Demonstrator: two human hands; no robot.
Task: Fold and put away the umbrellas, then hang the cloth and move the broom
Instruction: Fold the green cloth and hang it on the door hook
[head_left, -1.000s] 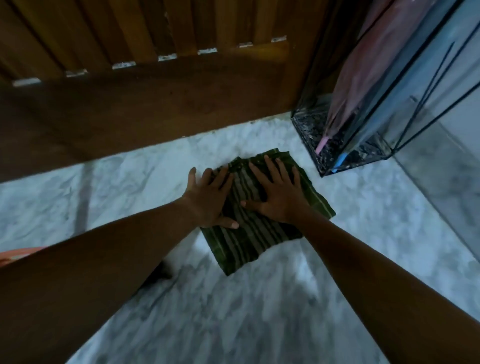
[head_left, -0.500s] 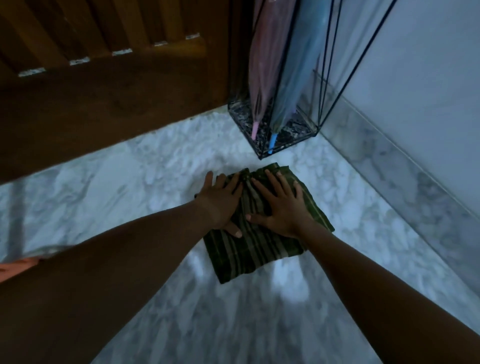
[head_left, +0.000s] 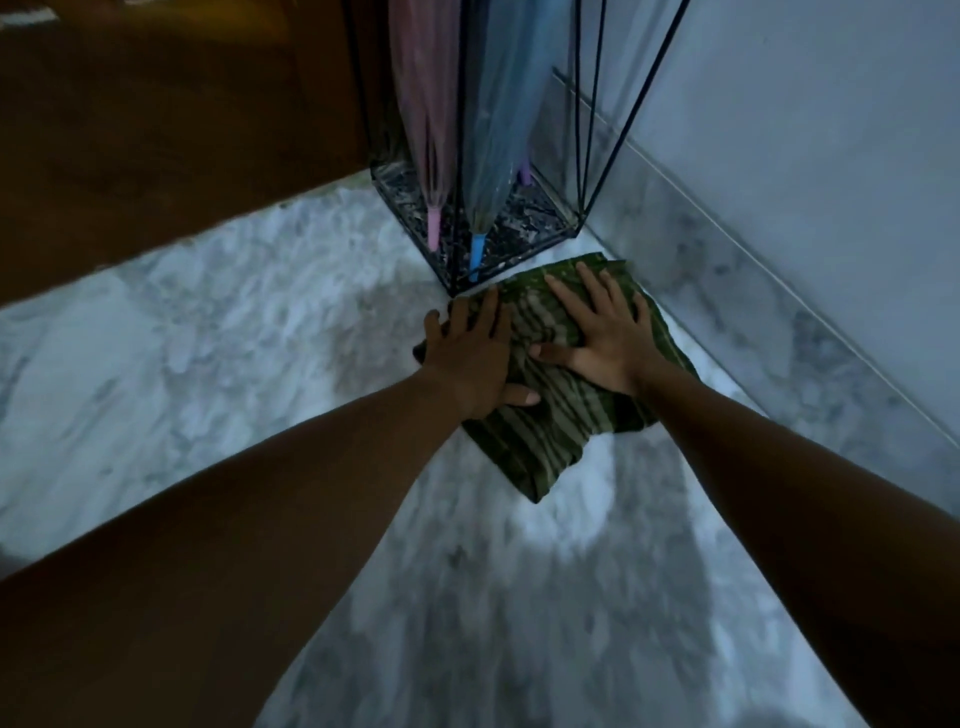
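A folded green striped cloth (head_left: 550, 415) lies flat on the white marbled floor (head_left: 208, 374), in the corner beside the black wire-frame umbrella stand (head_left: 519, 228). Its far edge sits just beside or touching the stand's base; which one cannot be told. The left hand (head_left: 470, 358) is spread flat, palm down, on the cloth's left part; the right hand (head_left: 602, 332) is spread flat on the right part. Nothing is gripped by either hand. A pink closed umbrella (head_left: 423, 114) and a blue closed umbrella (head_left: 498, 124) are stood upright in the stand, so that part of the task looks done. The cloth is not yet hung; no broom is seen.

Risks, judged: if the cloth is pushed further forward, the stand's base may be knocked and the umbrellas tipped. The polished floor may let the cloth slide under flat palms, so balance could be lost. If lifted by one edge only, the fold is likely to fall open.
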